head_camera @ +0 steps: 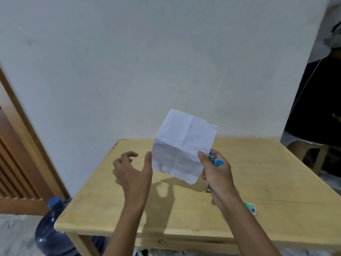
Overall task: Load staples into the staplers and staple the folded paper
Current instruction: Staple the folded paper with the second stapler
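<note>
My right hand (216, 174) grips a small blue stapler (215, 161) above the table. The stapler's jaws sit on the right edge of a white folded paper (182, 145), which stands up in the air with creases and several staples showing. My left hand (132, 169) hovers just left of the paper with fingers spread and relaxed; its thumb tip is at the paper's left edge and holds nothing. A small green and white staple box (250, 208) lies on the table beside my right forearm.
The light wooden table (276, 182) stands against a white wall. A dark object (208, 189) lies on the table, mostly hidden under my right hand. A blue water jug (51, 231) sits on the floor at the left. A stool (311, 154) stands at the far right.
</note>
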Demonstrator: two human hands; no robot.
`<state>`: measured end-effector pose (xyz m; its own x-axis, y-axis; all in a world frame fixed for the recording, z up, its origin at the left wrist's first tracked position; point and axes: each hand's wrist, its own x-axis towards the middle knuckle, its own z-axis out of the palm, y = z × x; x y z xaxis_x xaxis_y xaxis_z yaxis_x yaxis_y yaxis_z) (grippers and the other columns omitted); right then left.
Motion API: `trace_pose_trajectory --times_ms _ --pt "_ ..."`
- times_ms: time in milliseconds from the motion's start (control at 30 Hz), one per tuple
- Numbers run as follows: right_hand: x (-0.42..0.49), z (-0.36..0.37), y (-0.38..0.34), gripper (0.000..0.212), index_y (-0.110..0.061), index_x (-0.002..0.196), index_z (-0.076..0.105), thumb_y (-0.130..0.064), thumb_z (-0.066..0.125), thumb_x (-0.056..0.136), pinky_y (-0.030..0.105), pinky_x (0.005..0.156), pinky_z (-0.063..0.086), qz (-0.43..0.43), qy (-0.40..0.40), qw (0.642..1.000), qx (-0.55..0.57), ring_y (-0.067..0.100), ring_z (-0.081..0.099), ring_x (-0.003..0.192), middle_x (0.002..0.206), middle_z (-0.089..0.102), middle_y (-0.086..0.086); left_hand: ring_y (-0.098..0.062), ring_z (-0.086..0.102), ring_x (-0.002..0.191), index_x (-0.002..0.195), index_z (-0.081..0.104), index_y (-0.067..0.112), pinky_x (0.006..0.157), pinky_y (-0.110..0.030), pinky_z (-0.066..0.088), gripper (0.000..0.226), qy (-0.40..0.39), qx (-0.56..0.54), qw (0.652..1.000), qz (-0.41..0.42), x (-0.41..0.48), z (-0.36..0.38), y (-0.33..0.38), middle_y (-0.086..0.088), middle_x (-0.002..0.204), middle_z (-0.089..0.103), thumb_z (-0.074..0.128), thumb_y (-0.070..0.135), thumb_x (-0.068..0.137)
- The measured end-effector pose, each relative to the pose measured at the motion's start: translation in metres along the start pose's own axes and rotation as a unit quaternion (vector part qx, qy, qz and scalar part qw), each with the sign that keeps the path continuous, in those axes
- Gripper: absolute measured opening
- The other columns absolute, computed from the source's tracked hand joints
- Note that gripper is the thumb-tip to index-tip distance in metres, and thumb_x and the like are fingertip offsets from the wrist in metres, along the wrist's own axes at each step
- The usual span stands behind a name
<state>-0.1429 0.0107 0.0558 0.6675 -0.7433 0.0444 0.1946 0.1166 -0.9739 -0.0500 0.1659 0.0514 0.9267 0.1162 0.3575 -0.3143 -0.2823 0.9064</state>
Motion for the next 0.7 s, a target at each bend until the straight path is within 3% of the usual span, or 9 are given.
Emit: trace_pose_trajectory --times_ms 67,133,233,300,400,533,633,700 --pt "-0.004 0.006 -0.003 0.006 -0.025 0.097 0.067 -0.022 0.068 0.092 0.012 0.044 0.039 -0.033 0.004 0.999 -0.003 -0.003 0.049 0.043 0.067 0.060 -0.009 -0.013 0.050 0.077 0.081 0.055 0.015 0.075 -0.033 0.041 0.033 -0.035 -0.076 0.996 -0.012 -0.021 0.004 0.003 0.001 0.081 0.052 0.065 0.045 0.088" --pt "-0.010 0.012 -0.004 0.011 -0.023 0.103 0.066 -0.021 0.068 0.092 0.011 0.043 0.038 -0.051 -0.005 0.999 -0.011 -0.004 0.049 0.042 0.070 0.060 -0.006 -0.008 0.053 0.065 0.081 0.060 0.012 0.065 -0.027 0.044 0.043 -0.141 -0.141 0.976 -0.086 -0.035 0.007 0.012 0.002 0.073 0.056 0.057 0.055 0.089" --pt "-0.019 0.020 0.003 0.029 -0.031 0.115 0.057 -0.024 0.070 0.090 0.012 0.042 0.038 -0.027 -0.045 0.998 -0.020 -0.003 0.050 0.041 0.075 0.061 -0.003 -0.019 0.069 0.090 0.112 0.064 0.020 0.081 -0.044 0.058 0.052 -0.298 -0.264 0.892 -0.214 -0.039 0.012 0.024 -0.005 0.104 0.070 0.050 0.064 0.088" --pt "-0.025 0.024 0.008 0.038 -0.036 0.120 0.052 -0.026 0.071 0.088 0.013 0.044 0.038 0.000 -0.073 0.997 -0.037 -0.003 0.051 0.043 0.081 0.063 -0.002 -0.025 0.070 0.096 0.120 0.065 0.020 0.089 -0.050 0.055 0.044 -0.322 -0.342 0.850 -0.238 -0.034 0.012 0.026 -0.008 0.106 0.074 0.050 0.053 0.095" --pt "-0.032 0.026 0.013 0.045 -0.039 0.123 0.049 -0.030 0.073 0.087 0.013 0.049 0.041 -0.006 -0.083 0.993 -0.087 0.000 0.055 0.056 0.092 0.064 -0.004 -0.030 0.070 0.101 0.127 0.060 0.013 0.074 -0.038 0.058 0.032 -0.271 -0.376 0.852 -0.241 -0.023 0.009 0.022 -0.012 0.114 0.072 0.049 0.028 0.102" --pt "-0.031 0.019 0.012 0.053 -0.036 0.126 0.044 -0.036 0.075 0.084 0.019 0.066 0.048 -0.051 -0.025 0.993 -0.102 0.010 0.062 0.081 0.098 0.066 -0.004 -0.023 0.070 0.101 0.126 0.060 0.012 0.070 -0.031 0.058 0.028 -0.267 -0.381 0.860 -0.210 -0.015 0.000 0.013 -0.008 0.119 0.071 0.047 0.019 0.102" --pt "-0.025 0.012 0.004 0.048 -0.035 0.123 0.052 -0.043 0.075 0.082 0.018 0.054 0.041 -0.001 -0.033 0.997 -0.064 0.003 0.053 0.060 0.084 0.062 -0.007 -0.025 0.070 0.097 0.125 0.062 0.012 0.073 -0.038 0.057 0.029 -0.326 -0.342 0.862 -0.183 -0.012 -0.009 0.008 -0.011 0.120 0.071 0.051 0.023 0.101" --pt "-0.023 0.009 0.000 0.037 -0.033 0.116 0.060 -0.041 0.074 0.083 0.015 0.046 0.038 0.024 -0.059 0.997 -0.051 0.001 0.047 0.050 0.074 0.055 -0.008 -0.030 0.069 0.102 0.125 0.062 0.012 0.084 -0.049 0.055 0.031 -0.371 -0.304 0.862 -0.163 -0.010 -0.012 0.004 -0.011 0.119 0.071 0.053 0.026 0.100"
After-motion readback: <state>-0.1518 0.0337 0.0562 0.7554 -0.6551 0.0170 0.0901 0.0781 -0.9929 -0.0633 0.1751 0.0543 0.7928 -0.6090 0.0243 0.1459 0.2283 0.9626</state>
